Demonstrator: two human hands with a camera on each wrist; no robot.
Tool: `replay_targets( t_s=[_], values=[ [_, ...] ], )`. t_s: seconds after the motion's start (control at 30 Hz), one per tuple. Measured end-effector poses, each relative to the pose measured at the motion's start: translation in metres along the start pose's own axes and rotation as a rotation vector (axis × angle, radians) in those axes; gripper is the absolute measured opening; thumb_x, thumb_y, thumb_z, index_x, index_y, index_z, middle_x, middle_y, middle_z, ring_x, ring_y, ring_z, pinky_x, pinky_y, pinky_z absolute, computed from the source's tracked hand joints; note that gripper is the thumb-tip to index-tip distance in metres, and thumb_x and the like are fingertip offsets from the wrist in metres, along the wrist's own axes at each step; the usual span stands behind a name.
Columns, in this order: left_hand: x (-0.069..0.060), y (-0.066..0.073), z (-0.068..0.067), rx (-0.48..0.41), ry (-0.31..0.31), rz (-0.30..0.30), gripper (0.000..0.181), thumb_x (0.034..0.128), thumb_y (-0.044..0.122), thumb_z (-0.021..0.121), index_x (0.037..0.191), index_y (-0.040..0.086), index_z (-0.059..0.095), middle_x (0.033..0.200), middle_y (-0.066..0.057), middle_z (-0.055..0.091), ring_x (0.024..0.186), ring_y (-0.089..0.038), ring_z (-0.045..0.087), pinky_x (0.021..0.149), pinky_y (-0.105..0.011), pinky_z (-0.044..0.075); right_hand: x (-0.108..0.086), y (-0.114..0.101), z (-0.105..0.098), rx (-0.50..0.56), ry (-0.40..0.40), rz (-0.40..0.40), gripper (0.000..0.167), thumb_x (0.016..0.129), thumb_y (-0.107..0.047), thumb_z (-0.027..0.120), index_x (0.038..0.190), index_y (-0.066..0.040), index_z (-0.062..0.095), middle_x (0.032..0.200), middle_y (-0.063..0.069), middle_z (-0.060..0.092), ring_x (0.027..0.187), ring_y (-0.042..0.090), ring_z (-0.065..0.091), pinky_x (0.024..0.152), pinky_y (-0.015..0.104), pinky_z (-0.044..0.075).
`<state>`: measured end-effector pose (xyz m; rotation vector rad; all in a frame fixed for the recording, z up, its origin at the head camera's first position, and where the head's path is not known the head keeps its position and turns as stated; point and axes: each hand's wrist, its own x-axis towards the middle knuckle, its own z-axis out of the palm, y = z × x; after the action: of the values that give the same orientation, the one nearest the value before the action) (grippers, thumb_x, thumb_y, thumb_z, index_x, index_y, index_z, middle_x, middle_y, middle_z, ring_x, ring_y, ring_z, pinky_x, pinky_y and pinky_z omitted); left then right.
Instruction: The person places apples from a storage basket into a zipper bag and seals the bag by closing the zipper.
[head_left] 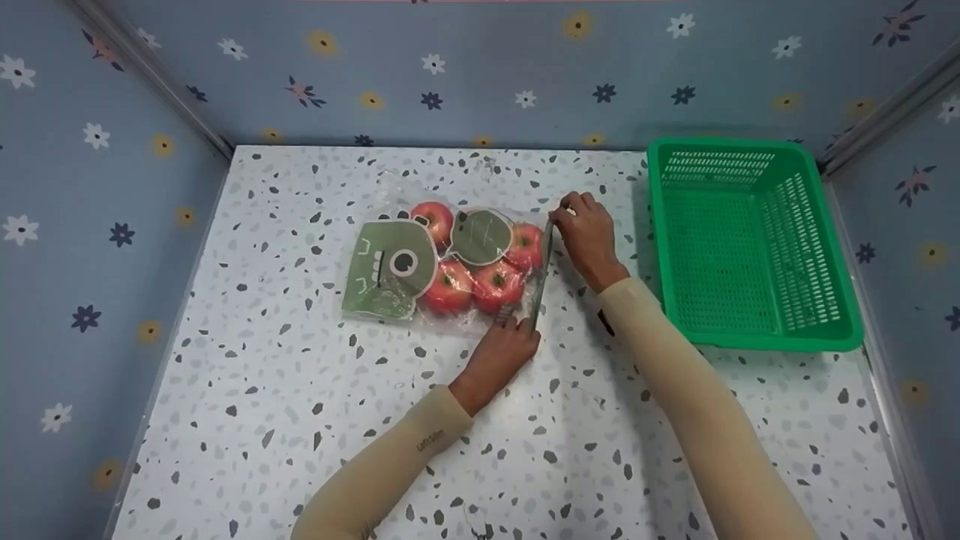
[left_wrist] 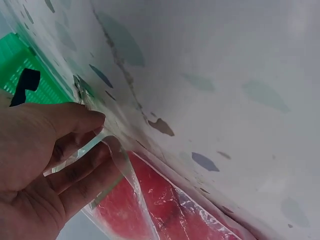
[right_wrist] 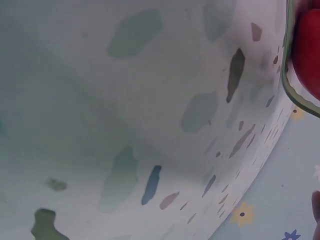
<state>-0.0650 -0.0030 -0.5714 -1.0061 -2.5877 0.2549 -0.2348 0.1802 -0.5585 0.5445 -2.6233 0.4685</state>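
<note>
A clear plastic bag with a green cartoon print (head_left: pixel 390 270) lies on the table, and several red apples (head_left: pixel 448 289) show through it. Its open end, edged with a green strip (head_left: pixel 541 277), faces right. At the near corner of that edge, my left hand (head_left: pixel 501 352) pinches the plastic; in the left wrist view the film passes between thumb and fingers (left_wrist: pixel 75 120). My right hand (head_left: pixel 589 232) pinches the far corner of the same edge. The right wrist view catches only a bit of the green bag edge (right_wrist: pixel 286 75) and a red apple (right_wrist: pixel 307 50).
A green plastic basket (head_left: pixel 757 341) with slotted walls stands on the right of the speckled white table (head_left: pixel 300 435). Flower-patterned panels (head_left: pixel 480 67) rise along the back and both sides.
</note>
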Motion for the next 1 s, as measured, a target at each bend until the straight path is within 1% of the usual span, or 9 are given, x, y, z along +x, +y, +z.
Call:
replay_targets(
  t_s=[0.17,0.27,0.4,0.47,0.6,0.7,0.8,0.93,1.0],
  values=[
    [-0.002,-0.004,-0.005,-0.052,-0.003,0.005,0.009,0.0932,0.006,0.073,0.098,0.012,0.077,0.095,-0.006,0.069,0.085,-0.022,0.068,0.081,-0.032,0.06,-0.002,0.001,-0.003,-0.022,-0.006,0.012,0.014,0.104,-0.008,0.068,0.103,-0.005,0.082,0.108,0.013,0.068,0.101,0.032,0.063,0.086,0.044,0.059],
    [-0.004,-0.007,-0.008,-0.082,0.005,-0.005,0.01,0.0926,0.006,0.074,0.1,0.011,0.078,0.096,-0.005,0.068,0.085,-0.02,0.068,0.071,-0.03,0.059,-0.003,0.002,-0.004,-0.022,-0.007,0.027,0.013,0.103,-0.008,0.069,0.102,-0.005,0.082,0.107,0.013,0.068,0.1,0.032,0.063,0.086,0.045,0.058],
    [-0.006,-0.012,-0.012,-0.105,0.018,-0.028,0.013,0.0927,0.006,0.076,0.106,0.01,0.078,0.1,-0.005,0.068,0.089,-0.018,0.068,0.065,-0.027,0.059,-0.003,0.003,-0.006,-0.011,-0.038,0.067,0.015,0.104,-0.009,0.067,0.102,-0.005,0.082,0.109,0.012,0.067,0.103,0.032,0.062,0.089,0.045,0.057],
    [-0.006,-0.014,-0.013,-0.105,0.031,-0.038,0.018,0.0927,0.007,0.077,0.111,0.008,0.077,0.105,-0.007,0.068,0.094,-0.019,0.069,0.069,-0.027,0.06,-0.003,0.003,-0.007,-0.011,-0.057,0.091,0.015,0.104,-0.008,0.066,0.103,-0.005,0.082,0.11,0.012,0.067,0.104,0.032,0.061,0.091,0.045,0.056],
    [-0.008,-0.019,-0.014,-0.064,0.072,-0.046,0.033,0.0923,0.005,0.076,0.125,0.007,0.073,0.122,-0.012,0.068,0.112,-0.024,0.068,0.085,-0.03,0.062,-0.004,0.002,-0.01,-0.009,-0.083,0.14,0.015,0.104,-0.007,0.067,0.102,-0.005,0.081,0.111,0.013,0.067,0.105,0.033,0.061,0.092,0.047,0.055],
    [-0.009,-0.023,-0.014,-0.057,0.105,-0.046,0.041,0.0903,0.001,0.076,0.131,0.007,0.071,0.131,-0.015,0.066,0.12,-0.027,0.066,0.094,-0.032,0.06,-0.003,-0.001,-0.013,-0.012,-0.099,0.171,0.014,0.103,-0.006,0.067,0.101,-0.004,0.081,0.112,0.015,0.067,0.105,0.034,0.06,0.091,0.049,0.054],
    [-0.011,-0.026,-0.014,-0.094,0.12,-0.045,0.044,0.0885,-0.002,0.077,0.131,0.006,0.07,0.133,-0.014,0.065,0.119,-0.027,0.065,0.094,-0.034,0.06,-0.002,-0.003,-0.016,-0.02,-0.125,0.196,0.014,0.103,-0.006,0.067,0.101,-0.003,0.081,0.112,0.016,0.066,0.105,0.035,0.06,0.091,0.05,0.053],
    [-0.013,-0.029,-0.014,-0.144,0.117,-0.053,0.046,0.0877,-0.005,0.076,0.132,0.007,0.07,0.137,-0.015,0.063,0.115,-0.025,0.066,0.094,-0.033,0.06,-0.001,-0.005,-0.02,-0.038,-0.159,0.225,0.015,0.104,-0.007,0.067,0.102,-0.004,0.081,0.114,0.016,0.066,0.107,0.036,0.059,0.09,0.05,0.053],
    [-0.014,-0.03,-0.015,-0.171,0.122,-0.063,0.045,0.0875,-0.006,0.076,0.131,0.006,0.07,0.137,-0.015,0.064,0.112,-0.025,0.067,0.092,-0.032,0.061,0.0,-0.005,-0.022,-0.041,-0.169,0.234,0.016,0.104,-0.008,0.066,0.103,-0.004,0.082,0.115,0.016,0.066,0.108,0.036,0.059,0.09,0.05,0.053]
  ],
)
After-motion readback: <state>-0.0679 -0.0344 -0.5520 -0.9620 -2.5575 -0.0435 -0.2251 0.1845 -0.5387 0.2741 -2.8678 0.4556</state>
